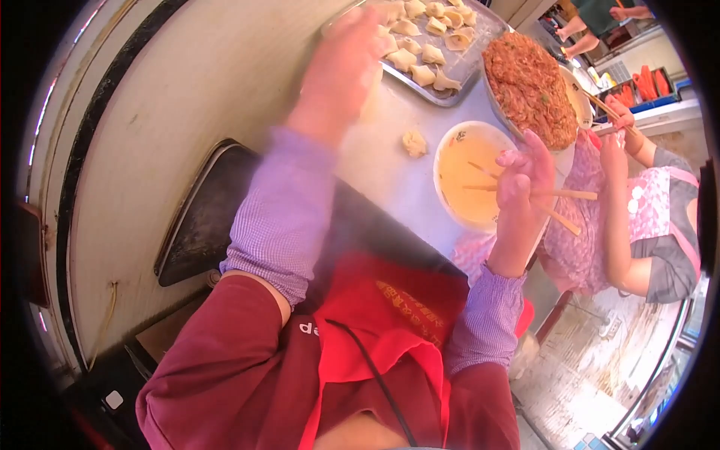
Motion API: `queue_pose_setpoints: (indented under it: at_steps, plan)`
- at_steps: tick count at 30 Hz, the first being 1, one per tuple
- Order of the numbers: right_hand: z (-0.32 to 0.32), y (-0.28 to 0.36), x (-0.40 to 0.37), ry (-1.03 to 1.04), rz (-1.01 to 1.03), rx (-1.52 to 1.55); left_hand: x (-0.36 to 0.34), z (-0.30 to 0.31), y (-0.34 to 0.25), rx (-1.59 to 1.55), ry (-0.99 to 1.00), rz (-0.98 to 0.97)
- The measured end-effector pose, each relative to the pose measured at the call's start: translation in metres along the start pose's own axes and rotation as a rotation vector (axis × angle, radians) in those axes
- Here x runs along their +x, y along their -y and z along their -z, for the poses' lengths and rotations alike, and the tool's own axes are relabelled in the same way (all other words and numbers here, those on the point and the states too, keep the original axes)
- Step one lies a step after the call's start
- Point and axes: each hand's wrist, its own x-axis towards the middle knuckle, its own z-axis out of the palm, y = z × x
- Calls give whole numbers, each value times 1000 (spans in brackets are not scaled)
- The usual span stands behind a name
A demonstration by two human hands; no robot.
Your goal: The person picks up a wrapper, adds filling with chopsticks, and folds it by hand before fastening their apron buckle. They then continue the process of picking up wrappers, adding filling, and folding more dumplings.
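Note:
My left hand (pixel 341 71) is blurred by motion over the near left edge of a metal tray (pixel 442 97) that holds several folded dumplings (pixel 433 54); its fingers are smeared. My right hand (pixel 521 199) has its fingers bent round a pair of chopsticks (pixel 559 193), whose tips reach over a white bowl of yellow liquid (pixel 465 161). One lone dumpling (pixel 414 143) lies on the table between tray and bowl. Behind my right hand is a large bowl heaped with minced meat filling (pixel 532 90).
A co-worker in a pink patterned apron (pixel 649 202) stands at the right, hands near the meat bowl, holding chopsticks. Another person's arms (pixel 581 45) show at the top right. A black tray-like object (pixel 206 214) leans by the wall at left.

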Motion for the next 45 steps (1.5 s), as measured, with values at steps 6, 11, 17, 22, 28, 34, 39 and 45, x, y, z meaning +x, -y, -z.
queue_pose_setpoints:
  at_steps: [6, 11, 17, 22, 28, 34, 39, 45]
  plan:
    - [8, -5, 0, -9, -34, 85, -14, 32, -52, 290, 155, 139]
    - [29, -11, 9, -138, -19, 67, -30, 28, -23, 864, 410, 53]
    - [68, -4, 16, -252, 57, 103, -23, 27, -7, 790, 319, -308]
    - [78, -16, 19, -411, 154, 108, -15, 25, -17, 447, 63, 181]
    - [66, -24, 24, -427, 158, 141, -9, 13, -12, -755, -198, 301]
    - [67, -36, 28, -379, 146, 167, -22, -39, 24, -1323, 74, 530]
    - [68, -39, 30, -383, 117, 159, -45, -93, 48, -487, 124, 422]
    - [67, -40, 28, -357, 78, 162, -46, -122, 100, -606, 259, 511]
